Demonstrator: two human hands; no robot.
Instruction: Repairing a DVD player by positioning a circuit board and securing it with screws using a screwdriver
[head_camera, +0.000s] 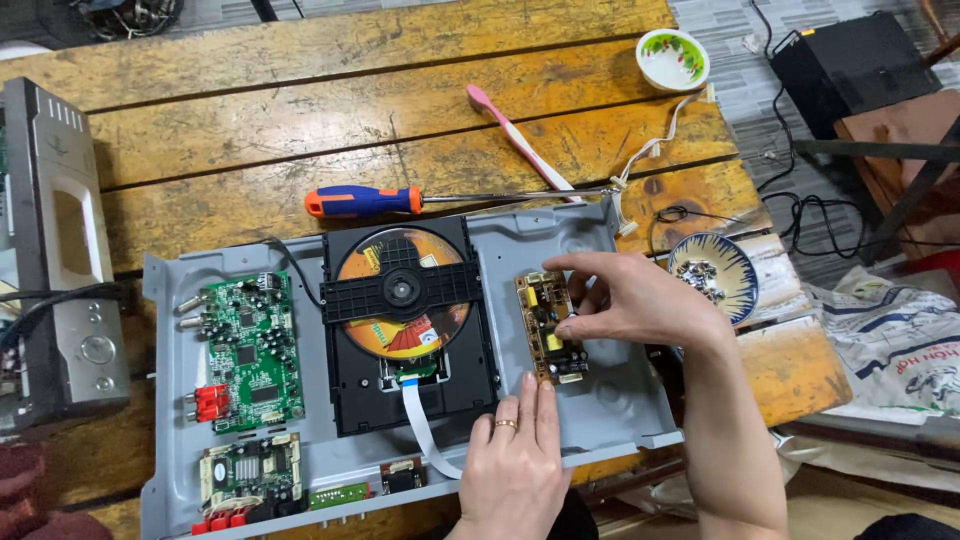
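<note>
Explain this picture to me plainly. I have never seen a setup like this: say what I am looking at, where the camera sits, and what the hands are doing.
The one picture comes from a camera worn on a person's head, looking down at their two bare hands over a wooden table.

On the table lies an opened disc player, its grey metal tray exposed. In the middle sits the black disc drive with an orange disc inside. A green circuit board sits at the left.

The right hand pinches the edge of a small yellow circuit board. The left hand, wearing a ring, rests flat on the tray just below that board, holding nothing.

Behind the player lie a screwdriver with an orange and blue handle and a pink toothbrush.
</note>
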